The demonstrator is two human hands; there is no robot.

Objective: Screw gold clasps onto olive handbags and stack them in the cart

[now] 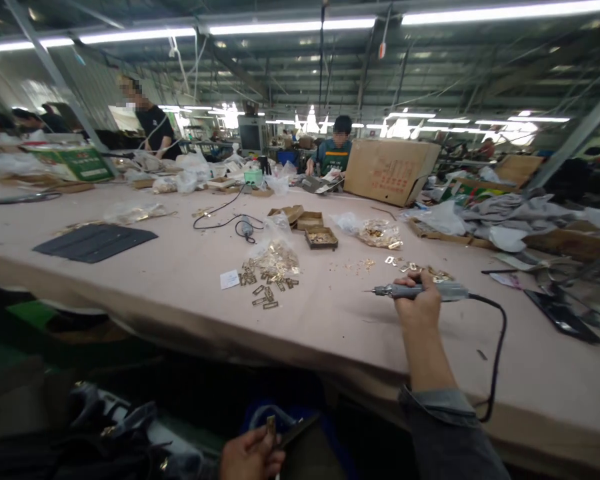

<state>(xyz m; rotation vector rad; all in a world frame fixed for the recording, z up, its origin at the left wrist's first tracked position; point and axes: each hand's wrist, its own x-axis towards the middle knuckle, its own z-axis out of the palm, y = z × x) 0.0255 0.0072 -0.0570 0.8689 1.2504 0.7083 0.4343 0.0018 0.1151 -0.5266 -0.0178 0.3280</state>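
Note:
My right hand (420,303) is wrapped round a grey electric screwdriver (454,291), held just over the table with its thin bit pointing left. A black cord runs from its back end down past the table edge. Low in the view, below the table's front edge, my left hand (253,457) pinches a dark strap-like piece (301,430) with a small brass-coloured metal fitting (271,425) standing up at the fingers. Loose rectangular metal frames (265,297) lie on the table, spilling from a clear plastic bag (279,253). Several shiny gold frames (410,267) lie behind the screwdriver.
The cloth-covered table (180,293) holds a small box of metal parts (321,238), a bag of gold pieces (380,233), a white label (229,279), black sheets (95,242) and a second corded tool (245,227). A big carton (390,170) stands behind. Two co-workers are across the table.

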